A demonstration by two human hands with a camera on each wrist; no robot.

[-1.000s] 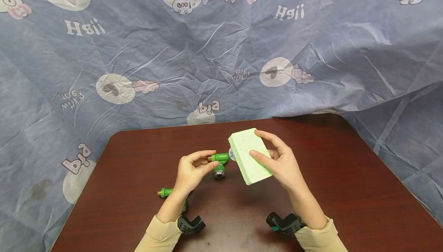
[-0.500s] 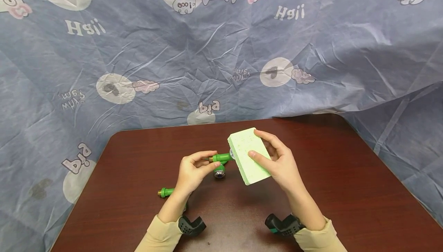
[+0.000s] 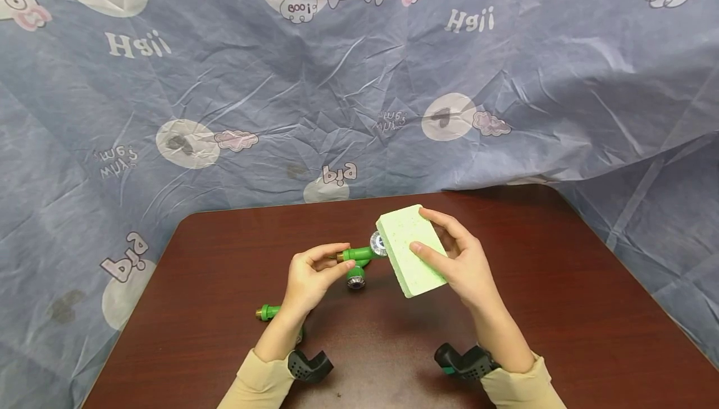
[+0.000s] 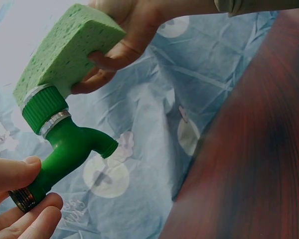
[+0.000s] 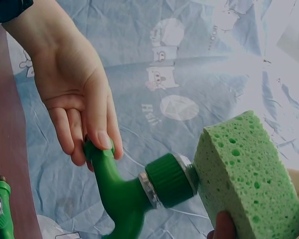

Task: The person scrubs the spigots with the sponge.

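Observation:
A green tap point(image 4: 72, 144) with a ribbed knob and a brass threaded end is pinched at that end by my left hand point(image 3: 311, 275). It is held up above the table. My right hand point(image 3: 463, 265) grips a light green sponge point(image 3: 412, 250), thumb on its broad near face and fingers behind. The sponge's edge lies against the tap's silver-rimmed knob point(image 5: 172, 179) in the right wrist view. In the head view the sponge covers a little of the knob's round silver face point(image 3: 378, 243).
A second green tap point(image 3: 356, 278) lies on the dark red-brown table point(image 3: 533, 284) below the held one. Another green tap point(image 3: 268, 313) lies at the left, partly hidden by my left forearm. A blue printed cloth point(image 3: 359, 84) hangs behind the table.
My right hand and the sponge have shifted slightly to the right and up, baring more of the knob's silver face. My left hand and the tap have hardly moved.

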